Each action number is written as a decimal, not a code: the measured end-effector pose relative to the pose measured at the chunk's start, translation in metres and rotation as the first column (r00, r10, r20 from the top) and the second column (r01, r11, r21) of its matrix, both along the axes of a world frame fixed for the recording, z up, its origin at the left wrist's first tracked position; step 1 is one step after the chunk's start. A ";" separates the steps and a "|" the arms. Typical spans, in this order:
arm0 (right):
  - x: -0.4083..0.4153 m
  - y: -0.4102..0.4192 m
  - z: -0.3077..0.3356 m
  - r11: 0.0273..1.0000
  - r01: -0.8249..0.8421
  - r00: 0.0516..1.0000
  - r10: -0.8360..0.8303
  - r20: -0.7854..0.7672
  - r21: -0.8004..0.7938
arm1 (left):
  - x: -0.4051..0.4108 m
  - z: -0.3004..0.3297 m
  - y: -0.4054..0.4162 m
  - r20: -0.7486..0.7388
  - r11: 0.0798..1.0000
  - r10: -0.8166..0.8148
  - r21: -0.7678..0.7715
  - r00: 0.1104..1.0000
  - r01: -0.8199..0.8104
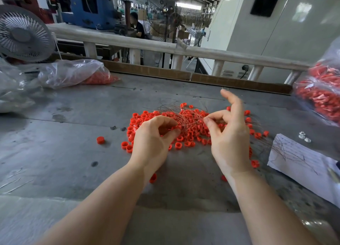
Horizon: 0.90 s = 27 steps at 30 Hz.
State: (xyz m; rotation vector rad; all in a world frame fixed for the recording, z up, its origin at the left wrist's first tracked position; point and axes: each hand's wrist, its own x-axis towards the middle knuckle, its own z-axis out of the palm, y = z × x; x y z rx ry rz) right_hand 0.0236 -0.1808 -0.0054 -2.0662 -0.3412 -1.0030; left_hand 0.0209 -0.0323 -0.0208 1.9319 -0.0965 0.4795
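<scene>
Heap of small red plastic caps (191, 134) seen mid-table on grey table (73, 115), hollow, ring-like. Thin wire bundle (185, 114) laid tangled over heap.

Left hand (152, 139): fingers curled, bundle gripped at fingertips. Right hand (228, 134): wire pinched by thumb and forefinger, other fingers raised.

Stray cap (100, 140) well left of heap. Paper sheet (301, 162) at right; bagged red parts (322, 95) beyond. Heap's near edge hidden by both hands.

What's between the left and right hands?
Head view: a tangle of thin wires runs across the gap from left hand to right hand, over the pile of red caps on the table. Both hands seem to pinch the wires.
</scene>
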 end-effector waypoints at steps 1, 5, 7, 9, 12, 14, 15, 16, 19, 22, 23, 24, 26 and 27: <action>-0.001 0.000 0.001 1.000 0.002 1.000 -0.002 0.019 0.025 | 0.000 0.000 0.000 -0.007 1.000 0.001 0.010 1.000 -0.001; 0.000 -0.003 0.003 0.991 0.035 0.995 -0.046 0.086 0.127 | 0.000 -0.001 0.001 -0.035 1.000 0.015 0.022 0.999 -0.014; 0.001 -0.006 0.005 0.987 0.051 0.993 -0.067 0.100 0.155 | 0.000 -0.001 0.001 -0.035 0.999 0.022 0.045 0.999 -0.020; 0.002 -0.008 0.006 0.987 0.075 0.989 -0.091 0.113 0.141 | 0.000 -0.001 0.001 -0.028 0.997 0.026 0.072 0.999 -0.024; 0.001 -0.008 0.005 0.996 0.072 0.983 -0.079 0.166 0.045 | 0.000 -0.002 0.001 -0.012 0.993 0.037 0.116 0.999 -0.035; 0.000 -0.006 0.005 0.998 0.017 0.985 -0.006 0.173 -0.060 | 0.000 -0.002 0.001 0.010 0.988 0.040 0.147 0.999 -0.041; 0.000 -0.005 0.005 0.994 -0.024 0.988 0.040 0.150 -0.107 | 0.000 -0.002 0.001 0.028 0.986 0.040 0.163 0.999 -0.044; -0.001 -0.003 0.004 0.987 -0.062 0.990 0.080 0.119 -0.148 | -0.001 -0.002 0.001 0.049 0.983 0.039 0.178 0.998 -0.047; -0.001 0.000 0.000 0.969 -0.122 0.991 0.133 0.034 -0.215 | -0.002 0.000 0.001 0.104 0.975 0.039 0.212 0.994 -0.060; 0.000 0.001 -0.002 0.954 -0.169 0.986 0.160 -0.055 -0.249 | -0.002 0.000 0.000 0.131 0.973 0.052 0.215 0.990 -0.080; 0.000 0.001 -0.004 0.946 -0.196 0.979 0.176 -0.102 -0.256 | -0.002 0.000 0.000 0.133 0.976 0.061 0.199 0.989 -0.087; 0.000 0.002 -0.005 0.938 -0.233 0.967 0.195 -0.167 -0.257 | -0.002 0.001 0.000 0.131 0.980 0.071 0.175 0.989 -0.093; -0.001 0.003 -0.008 0.914 -0.317 0.917 0.228 -0.327 -0.252 | -0.002 0.001 0.000 0.126 0.986 0.093 0.123 0.988 -0.109; 0.000 0.003 -0.010 0.901 -0.351 0.887 0.233 -0.398 -0.256 | -0.003 0.002 0.000 0.123 0.988 0.103 0.098 0.987 -0.115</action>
